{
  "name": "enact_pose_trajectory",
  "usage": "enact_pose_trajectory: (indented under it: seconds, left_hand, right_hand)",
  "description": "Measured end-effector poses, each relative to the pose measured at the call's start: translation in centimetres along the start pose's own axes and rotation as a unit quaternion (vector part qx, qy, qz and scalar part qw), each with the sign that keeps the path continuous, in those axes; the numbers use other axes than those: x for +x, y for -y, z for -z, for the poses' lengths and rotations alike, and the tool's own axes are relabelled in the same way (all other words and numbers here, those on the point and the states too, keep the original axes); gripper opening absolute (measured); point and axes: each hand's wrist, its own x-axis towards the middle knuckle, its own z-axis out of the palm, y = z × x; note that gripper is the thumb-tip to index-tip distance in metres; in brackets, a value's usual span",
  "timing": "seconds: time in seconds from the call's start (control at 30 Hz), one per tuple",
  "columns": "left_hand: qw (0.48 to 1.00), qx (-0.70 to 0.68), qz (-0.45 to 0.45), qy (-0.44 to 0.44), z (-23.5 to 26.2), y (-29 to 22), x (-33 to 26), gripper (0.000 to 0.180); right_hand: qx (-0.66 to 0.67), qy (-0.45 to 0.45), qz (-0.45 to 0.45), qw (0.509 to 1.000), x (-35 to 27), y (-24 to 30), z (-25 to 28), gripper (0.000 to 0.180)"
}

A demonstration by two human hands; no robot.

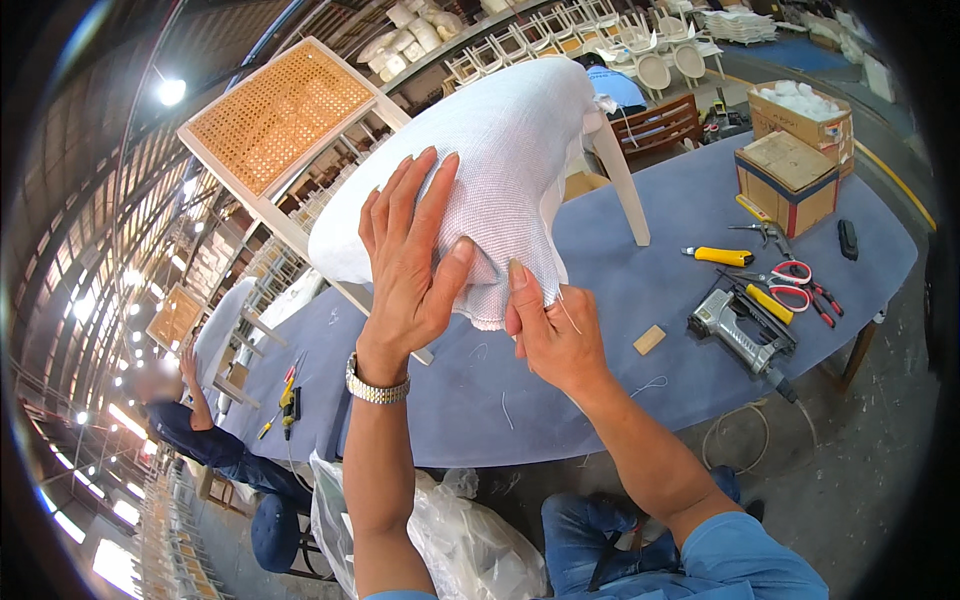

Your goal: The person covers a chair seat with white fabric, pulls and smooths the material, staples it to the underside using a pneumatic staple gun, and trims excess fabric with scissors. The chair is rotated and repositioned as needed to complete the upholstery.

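Note:
A chair lies tipped on the blue-covered table (620,300), its woven cane back (280,115) at the upper left and a pale leg (622,185) at the right. White woven fabric (515,130) is draped over its padded seat. My left hand (405,265), a metal watch at the wrist, rests on the fabric with fingers stretched out and the thumb beside a fold. Just right of it, my right hand (562,335) is closed on the fabric's lower edge, thumb on top. Loose threads hang from that edge. The fingers under the fabric are partly hidden.
On the table's right lie a staple gun (735,325), a yellow cutter (720,256), scissors (791,285), pliers (826,305) and a small wooden block (649,340). Cardboard boxes (788,190) stand behind. Clear plastic (465,535) hangs below. Another person (215,445) works at the left.

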Motion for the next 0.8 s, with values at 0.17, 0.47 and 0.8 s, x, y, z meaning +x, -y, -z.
enact_pose_trajectory:
  seconds: [0.17, 0.47, 0.8]
  left_hand:
    - [1.0, 0.002, -0.006, -0.01, -0.1, 0.3, -0.2, 0.069]
    - [0.983, 0.059, 0.075, -0.16, -3.2, -1.8, 0.7, 0.081]
    - [0.989, 0.002, 0.029, -0.147, -2.7, -1.6, -0.2, 0.068]
  right_hand:
    - [-0.037, -0.009, 0.032, 0.999, -0.1, -0.5, -0.2, 0.063]
    - [-0.088, -0.012, 0.089, 0.992, 0.0, -0.2, 0.0, 0.056]
    - [-0.137, -0.013, 0.096, 0.986, 0.2, -1.0, 0.1, 0.053]
